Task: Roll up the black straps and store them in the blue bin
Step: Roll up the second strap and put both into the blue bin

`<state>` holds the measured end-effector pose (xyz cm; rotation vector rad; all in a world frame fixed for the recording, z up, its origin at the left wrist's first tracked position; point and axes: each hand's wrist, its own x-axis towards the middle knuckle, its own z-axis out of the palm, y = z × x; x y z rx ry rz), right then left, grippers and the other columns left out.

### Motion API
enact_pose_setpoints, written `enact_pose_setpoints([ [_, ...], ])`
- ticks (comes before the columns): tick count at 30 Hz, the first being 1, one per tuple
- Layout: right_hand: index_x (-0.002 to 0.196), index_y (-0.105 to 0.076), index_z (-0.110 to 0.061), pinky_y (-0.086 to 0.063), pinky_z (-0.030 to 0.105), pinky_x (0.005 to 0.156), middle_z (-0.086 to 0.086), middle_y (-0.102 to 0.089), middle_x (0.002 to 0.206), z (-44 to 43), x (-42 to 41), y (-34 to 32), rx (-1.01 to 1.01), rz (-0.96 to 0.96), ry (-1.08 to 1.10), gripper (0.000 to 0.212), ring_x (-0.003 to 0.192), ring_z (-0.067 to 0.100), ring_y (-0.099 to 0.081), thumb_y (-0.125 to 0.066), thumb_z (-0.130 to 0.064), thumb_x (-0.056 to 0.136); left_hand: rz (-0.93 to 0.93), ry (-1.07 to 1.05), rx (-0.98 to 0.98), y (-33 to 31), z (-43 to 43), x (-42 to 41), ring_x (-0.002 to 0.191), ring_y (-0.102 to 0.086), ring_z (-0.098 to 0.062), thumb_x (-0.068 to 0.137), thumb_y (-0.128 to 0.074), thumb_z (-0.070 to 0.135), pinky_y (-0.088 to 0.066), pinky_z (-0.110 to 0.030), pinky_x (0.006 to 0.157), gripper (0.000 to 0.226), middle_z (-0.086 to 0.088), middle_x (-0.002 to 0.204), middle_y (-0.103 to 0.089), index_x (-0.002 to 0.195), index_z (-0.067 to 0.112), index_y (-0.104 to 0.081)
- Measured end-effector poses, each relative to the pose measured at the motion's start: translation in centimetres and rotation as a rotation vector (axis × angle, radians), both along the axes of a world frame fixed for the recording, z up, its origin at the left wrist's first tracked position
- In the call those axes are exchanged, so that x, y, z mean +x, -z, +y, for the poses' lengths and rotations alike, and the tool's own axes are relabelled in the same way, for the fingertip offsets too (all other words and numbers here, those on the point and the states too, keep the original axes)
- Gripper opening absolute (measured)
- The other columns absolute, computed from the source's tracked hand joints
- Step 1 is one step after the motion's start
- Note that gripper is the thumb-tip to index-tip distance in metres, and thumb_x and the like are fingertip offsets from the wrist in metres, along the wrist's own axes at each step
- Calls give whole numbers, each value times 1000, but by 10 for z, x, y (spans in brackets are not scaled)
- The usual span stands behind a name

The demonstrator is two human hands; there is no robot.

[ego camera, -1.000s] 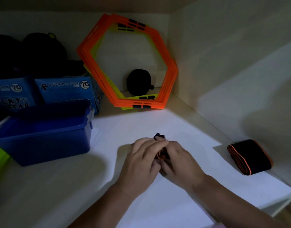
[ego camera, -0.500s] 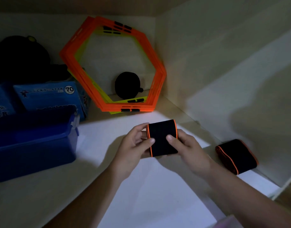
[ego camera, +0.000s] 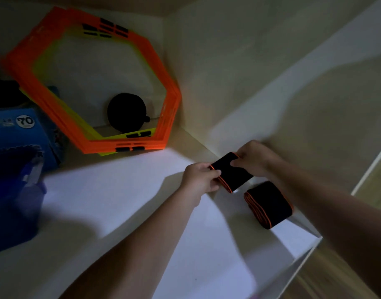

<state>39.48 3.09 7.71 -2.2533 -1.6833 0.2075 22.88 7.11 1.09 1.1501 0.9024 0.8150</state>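
1 rolled black strap is pinched between the left hand and the right hand above the shelf; a 2nd strap is seen lying just beside it at 5 o'clock; neither is yet stored in the blue bin, at 9 o'clock.

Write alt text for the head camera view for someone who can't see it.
The left hand and right hand hold a black strap with orange edging over a white shelf, next to a second strap lying by the right wall. A blue bin sits at the far left; orange hexagon frames lean at the back.
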Motion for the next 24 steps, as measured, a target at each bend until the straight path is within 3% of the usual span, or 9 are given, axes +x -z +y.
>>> enact_pose_setpoints([
  [3, 59, -54, -11, -40, 25, 54, 8, -58, 63, 12, 4, 11, -121, -113, 54, 39, 68, 26, -61, -72, -32, 87, 112, 39, 8, 12, 7, 16, 66, -67, -24, 89, -67, -4, -63, -33, 57, 8, -13, 81, -67, 92, 3, -65],
  [6, 69, -54, -10, -42, 25, 62, 7, -58, 70, 17, 0, 15, -170, -236, 66, 34, 76, 29, -64, -71, -33, 87, 352, 35, 181, 23, 17, 27, 65, -68, -28, 84, -73, 10, -63, -50, 71, 9, -14, 76, -70, 77, 10, -68],
  [10, 63, -46, -12, -41, 26, 62, 7, -50, 66, 17, -4, 15, -183, -382, 51, 40, 69, 28, -55, -75, -28, 84, 739, 20, 515, 26, 20, 26, 87, -68, -28, 74, -73, 46, -59, -39, 76, 29, -3, 87, -75, 90, 23, -76],
  [13, 58, -43, -14, -42, 26, 59, 5, -47, 58, 18, -3, 17, -137, -457, 22, 43, 62, 27, -53, -76, -27, 81, 787, 29, 601, 26, 25, 25, 101, -60, -30, 76, -72, 52, -57, -43, 80, 34, -4, 93, -71, 93, 24, -76],
  [16, 59, -46, -13, -49, 30, 59, 12, -62, 66, 19, 0, 17, -66, -455, -9, 38, 62, 30, -58, -75, -30, 78, 838, 26, 693, 27, 27, 26, 114, -50, -30, 83, -69, 49, -53, -42, 87, 36, -6, 105, -69, 105, 21, -74],
  [20, 61, -52, -12, -54, 34, 63, 15, -68, 73, 16, 4, 17, 2, -422, -21, 31, 71, 34, -66, -70, -28, 81, 881, 10, 772, 25, 29, 26, 122, -48, -28, 87, -65, 52, -47, -41, 96, 49, -5, 122, -64, 123, 20, -68],
  [24, 68, -58, -7, -58, 37, 69, 18, -69, 76, 13, 3, 12, 34, -391, -22, 26, 77, 37, -67, -67, -28, 81, 875, -12, 817, 17, 31, 20, 125, -49, -27, 88, -61, 53, -46, -41, 99, 53, -5, 125, -63, 128, 19, -66],
])
